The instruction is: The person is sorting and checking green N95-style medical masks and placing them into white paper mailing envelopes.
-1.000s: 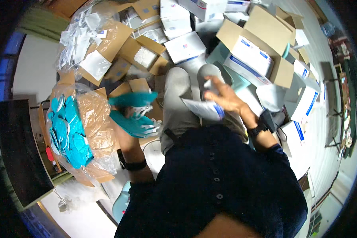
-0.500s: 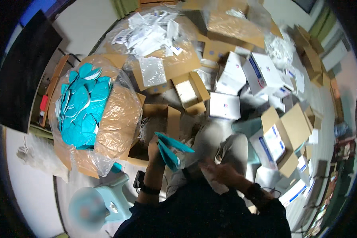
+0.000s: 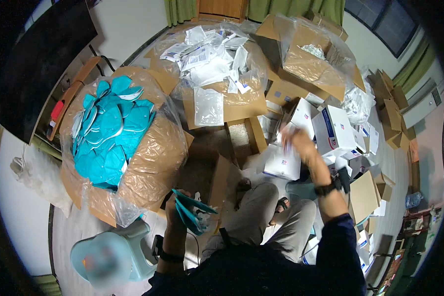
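Note:
My left hand [image 3: 174, 209] is closed on a teal folded mask [image 3: 188, 211], whose two curved layers stand apart, with something whitish and crumpled at their opening. Stretched forward and to the right, my right hand [image 3: 302, 142] is smeared by motion, so its fingers and anything in them are unclear. It hovers over a closed white box [image 3: 283, 167] near my knees. Beyond my left hand is an open brown carton [image 3: 221, 180]. To the left, a pile of similar teal masks [image 3: 111, 130] fills a plastic-lined carton [image 3: 150, 148].
White packets [image 3: 209, 61] heap up in another lined carton at the back. A small carton [image 3: 254, 135] holds white pieces. More white boxes [image 3: 333, 130] stack at right, near a plastic-lined carton [image 3: 306, 61]. A pale blue stool [image 3: 138, 251] stands at lower left.
My right hand has swung from my lap forward and right, over the white boxes. My left hand keeps the teal mask, now slightly lower and further left. The whole view has shifted.

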The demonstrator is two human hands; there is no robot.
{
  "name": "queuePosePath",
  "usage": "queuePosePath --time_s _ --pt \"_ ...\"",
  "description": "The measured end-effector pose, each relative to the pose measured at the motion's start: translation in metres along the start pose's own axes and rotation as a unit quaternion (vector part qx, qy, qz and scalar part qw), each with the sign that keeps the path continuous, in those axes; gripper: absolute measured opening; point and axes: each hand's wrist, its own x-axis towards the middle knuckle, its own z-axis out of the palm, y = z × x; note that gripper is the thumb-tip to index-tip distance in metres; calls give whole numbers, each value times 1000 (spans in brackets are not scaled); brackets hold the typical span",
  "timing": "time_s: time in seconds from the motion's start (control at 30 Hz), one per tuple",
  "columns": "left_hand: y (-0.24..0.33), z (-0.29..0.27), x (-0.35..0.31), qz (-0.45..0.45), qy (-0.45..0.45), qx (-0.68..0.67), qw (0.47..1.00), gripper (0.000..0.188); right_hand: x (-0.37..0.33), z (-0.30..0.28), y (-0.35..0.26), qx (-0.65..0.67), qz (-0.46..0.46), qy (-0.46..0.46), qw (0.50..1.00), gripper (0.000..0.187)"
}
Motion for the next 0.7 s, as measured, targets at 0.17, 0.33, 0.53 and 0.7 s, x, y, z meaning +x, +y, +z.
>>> queuePosePath --time_s 0.17,0.33,0.53,0.7 --pt "-8 18 -11 -16 -69 -17 997 29 69 -21 -111 607 -246 9 756 79" --pt "-16 58 -40 -34 -153 6 988 31 66 -6 -31 445 -107 74 886 47" --pt "-64 70 -6 -156 -234 38 959 36 -89 36 42 315 -38 -52 947 39" --pt "-73 164 -38 -132 -149 235 952 29 -197 21 41 286 -218 -94 928 68"
